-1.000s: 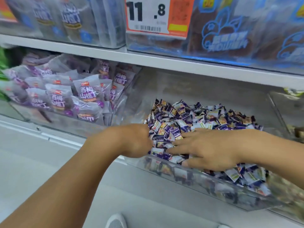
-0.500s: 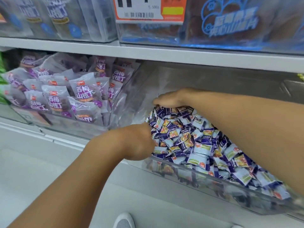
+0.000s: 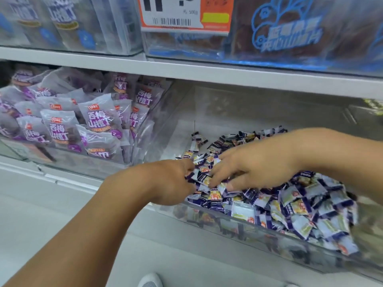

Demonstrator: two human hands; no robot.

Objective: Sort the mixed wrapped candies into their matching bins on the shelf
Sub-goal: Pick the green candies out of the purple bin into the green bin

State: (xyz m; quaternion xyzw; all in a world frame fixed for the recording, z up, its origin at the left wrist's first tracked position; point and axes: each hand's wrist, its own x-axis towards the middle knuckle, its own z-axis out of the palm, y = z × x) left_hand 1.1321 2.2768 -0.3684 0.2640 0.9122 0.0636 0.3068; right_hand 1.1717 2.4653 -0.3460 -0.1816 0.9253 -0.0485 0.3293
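Candies [image 3: 294, 206] fill the clear bin [image 3: 269, 241]; my right hand [image 3: 255, 164] rests on them, fingers spread; my left hand [image 3: 172, 181] curls into the pile's edge, its grip hidden.

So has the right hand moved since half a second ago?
Yes. The right hand has come forward from the back of the clear bin to its front wall, and now lies on the small candies beside the left hand.

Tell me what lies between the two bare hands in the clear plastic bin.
In the head view, small blue-and-white wrapped candies fill the gap between the left hand and right hand.
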